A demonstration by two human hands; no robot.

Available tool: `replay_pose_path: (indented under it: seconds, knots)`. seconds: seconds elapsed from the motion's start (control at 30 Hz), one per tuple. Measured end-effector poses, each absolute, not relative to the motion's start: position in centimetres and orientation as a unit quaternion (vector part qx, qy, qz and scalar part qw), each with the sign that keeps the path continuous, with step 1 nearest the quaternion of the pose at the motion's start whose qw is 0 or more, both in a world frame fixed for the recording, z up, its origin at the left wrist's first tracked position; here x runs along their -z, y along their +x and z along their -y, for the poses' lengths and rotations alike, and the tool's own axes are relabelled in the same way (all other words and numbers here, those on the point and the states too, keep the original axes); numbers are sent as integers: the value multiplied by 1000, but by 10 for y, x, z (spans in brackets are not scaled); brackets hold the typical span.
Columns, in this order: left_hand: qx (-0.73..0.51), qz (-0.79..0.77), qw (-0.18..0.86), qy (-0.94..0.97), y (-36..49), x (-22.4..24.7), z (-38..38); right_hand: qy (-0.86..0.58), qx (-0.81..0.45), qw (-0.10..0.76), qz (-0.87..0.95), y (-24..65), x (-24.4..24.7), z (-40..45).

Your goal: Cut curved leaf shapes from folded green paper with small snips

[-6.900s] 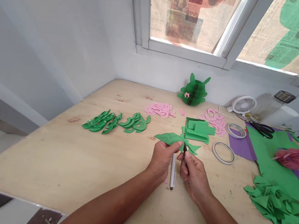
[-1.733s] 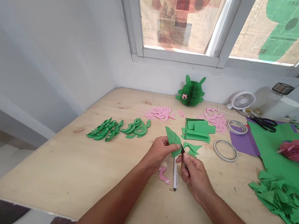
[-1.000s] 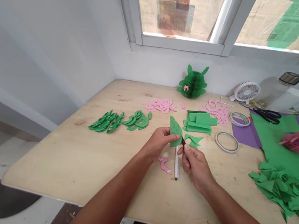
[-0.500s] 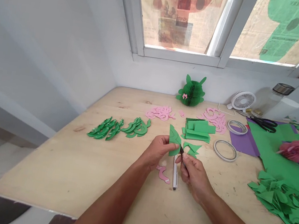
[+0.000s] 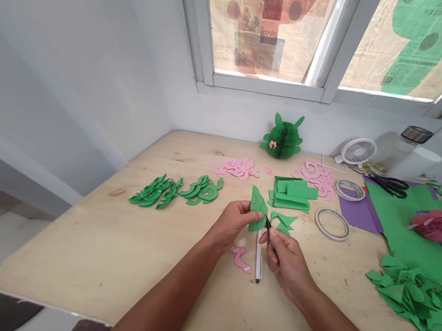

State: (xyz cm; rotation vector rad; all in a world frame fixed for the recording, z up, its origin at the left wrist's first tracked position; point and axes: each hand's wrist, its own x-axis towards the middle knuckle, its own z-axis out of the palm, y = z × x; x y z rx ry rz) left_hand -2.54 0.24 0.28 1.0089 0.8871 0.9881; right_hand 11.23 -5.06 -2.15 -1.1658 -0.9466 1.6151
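Observation:
Between thumb and fingers, my left hand [image 5: 234,224] pinches a piece of green paper [image 5: 257,207] with curved lines drawn on it. My right hand [image 5: 285,255] is closed around a pair of dark scissors [image 5: 268,225]; their blades meet the paper's right edge, and the handles are mostly hidden by my fingers. Under my hands a white pen [image 5: 259,257] lies on the table, beside a curved pink paper piece [image 5: 240,260]. Green offcuts [image 5: 283,222] lie just past the scissors, and a stack of folded green paper [image 5: 294,193] is behind them.
Curved green cutouts [image 5: 203,190] lie in piles at left, pink cutouts [image 5: 238,168] behind. A green paper figure [image 5: 283,138] stands by the wall. To the right are tape rolls [image 5: 332,225], black scissors [image 5: 389,185], a fan [image 5: 357,151], a bottle [image 5: 404,148] and green scraps [image 5: 420,300].
Almost nothing differs. The whole view has shifted very slightly, while both hands keep the same hold on the paper and scissors.

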Motion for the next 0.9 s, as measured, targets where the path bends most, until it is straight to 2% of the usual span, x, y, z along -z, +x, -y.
replay_pose_path:
  seconds: [0.9]
  knots:
    - [-424,-395,677,454,-24,-5,-1,-492,-616,447,423,114,23,48]
